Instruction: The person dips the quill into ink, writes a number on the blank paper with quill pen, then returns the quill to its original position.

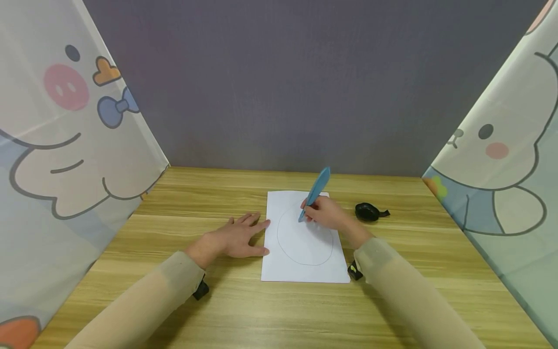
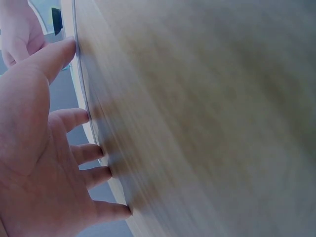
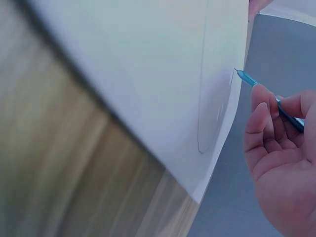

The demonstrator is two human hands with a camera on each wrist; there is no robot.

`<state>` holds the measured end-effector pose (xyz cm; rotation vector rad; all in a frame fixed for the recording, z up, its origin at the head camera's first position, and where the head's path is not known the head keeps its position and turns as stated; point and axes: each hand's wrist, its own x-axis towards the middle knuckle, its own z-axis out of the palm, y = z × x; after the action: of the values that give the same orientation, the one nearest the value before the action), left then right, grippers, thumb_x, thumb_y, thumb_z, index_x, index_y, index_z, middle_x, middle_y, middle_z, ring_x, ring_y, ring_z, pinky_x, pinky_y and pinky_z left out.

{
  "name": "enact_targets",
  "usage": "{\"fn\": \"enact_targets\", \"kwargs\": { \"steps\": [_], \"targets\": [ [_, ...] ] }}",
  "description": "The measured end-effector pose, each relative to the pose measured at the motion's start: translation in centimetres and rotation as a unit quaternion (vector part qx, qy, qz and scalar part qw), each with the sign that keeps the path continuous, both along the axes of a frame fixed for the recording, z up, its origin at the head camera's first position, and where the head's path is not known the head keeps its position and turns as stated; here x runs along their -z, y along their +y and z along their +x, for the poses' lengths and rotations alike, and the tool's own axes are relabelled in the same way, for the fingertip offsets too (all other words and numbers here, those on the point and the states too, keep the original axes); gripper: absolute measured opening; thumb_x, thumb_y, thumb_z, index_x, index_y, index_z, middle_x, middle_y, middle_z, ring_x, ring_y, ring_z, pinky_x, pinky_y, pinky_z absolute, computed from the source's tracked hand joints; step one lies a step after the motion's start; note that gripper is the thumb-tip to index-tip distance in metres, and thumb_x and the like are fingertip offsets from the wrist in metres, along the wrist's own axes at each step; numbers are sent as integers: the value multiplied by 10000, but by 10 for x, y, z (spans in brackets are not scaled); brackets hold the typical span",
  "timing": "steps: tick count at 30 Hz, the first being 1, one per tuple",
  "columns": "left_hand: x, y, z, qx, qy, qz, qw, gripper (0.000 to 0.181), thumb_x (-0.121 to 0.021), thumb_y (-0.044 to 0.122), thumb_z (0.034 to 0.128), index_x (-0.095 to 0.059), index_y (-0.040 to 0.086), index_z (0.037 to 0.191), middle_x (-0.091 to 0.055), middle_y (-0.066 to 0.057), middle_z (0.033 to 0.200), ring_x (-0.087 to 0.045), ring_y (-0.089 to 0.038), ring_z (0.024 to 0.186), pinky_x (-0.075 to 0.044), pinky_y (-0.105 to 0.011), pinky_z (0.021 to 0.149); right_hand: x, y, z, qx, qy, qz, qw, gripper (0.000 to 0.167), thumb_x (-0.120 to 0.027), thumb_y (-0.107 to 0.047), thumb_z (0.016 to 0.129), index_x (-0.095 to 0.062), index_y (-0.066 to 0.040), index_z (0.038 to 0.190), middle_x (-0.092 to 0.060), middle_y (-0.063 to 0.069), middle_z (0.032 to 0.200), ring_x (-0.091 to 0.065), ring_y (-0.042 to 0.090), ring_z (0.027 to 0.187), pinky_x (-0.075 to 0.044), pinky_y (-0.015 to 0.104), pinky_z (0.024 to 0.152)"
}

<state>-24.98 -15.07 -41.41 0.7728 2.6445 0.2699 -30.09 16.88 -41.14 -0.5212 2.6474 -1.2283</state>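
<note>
A white sheet of paper (image 1: 305, 271) lies on the table with a large thin round outline drawn on it. My right hand (image 1: 324, 212) pinches a blue feather-shaped pen (image 1: 318, 186), its tip down inside the outline's upper part. In the right wrist view the right hand (image 3: 281, 153) holds the pen (image 3: 246, 77) between thumb and fingers, and short faint lines show near the tip. My left hand (image 1: 237, 237) rests on the table with fingers spread, thumb and index fingertip at the paper's left edge. The left wrist view shows the left hand (image 2: 44, 148) with its fingers extended.
A small black object with a short tail (image 1: 367, 212) lies right of the paper. Black pieces show at both wrists. A dark grey panel (image 1: 279, 87) stands behind the wooden table (image 1: 244, 310), and cartoon-printed cloths hang at the left (image 1: 39, 169) and right (image 1: 514, 203).
</note>
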Motion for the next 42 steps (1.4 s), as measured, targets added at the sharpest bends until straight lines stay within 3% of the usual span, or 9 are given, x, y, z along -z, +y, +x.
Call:
{"fn": "enact_targets", "kwargs": {
  "steps": [22, 42],
  "targets": [
    [1, 0, -1, -26, 16, -20, 10000, 928, -562, 736, 1041, -233, 275, 1777, -125, -146, 1857, -125, -440, 1715, -161, -778, 1312, 4, -21, 4, -200, 126, -91, 9997, 257, -605, -164, 1104, -755, 10, 1220, -778, 108, 885, -714, 213, 796, -555, 296, 683],
    [1, 0, -2, -71, -49, -18, 10000, 922, -554, 740, 1044, -211, 300, 1779, -100, -121, 1864, -98, -426, 1722, -144, -769, 1321, -2, -36, 13, -713, -121, -165, 9972, 245, -603, -118, 1104, -750, 39, 1221, -797, 120, 928, -735, 201, 815, -577, 278, 693]
  ]
}}
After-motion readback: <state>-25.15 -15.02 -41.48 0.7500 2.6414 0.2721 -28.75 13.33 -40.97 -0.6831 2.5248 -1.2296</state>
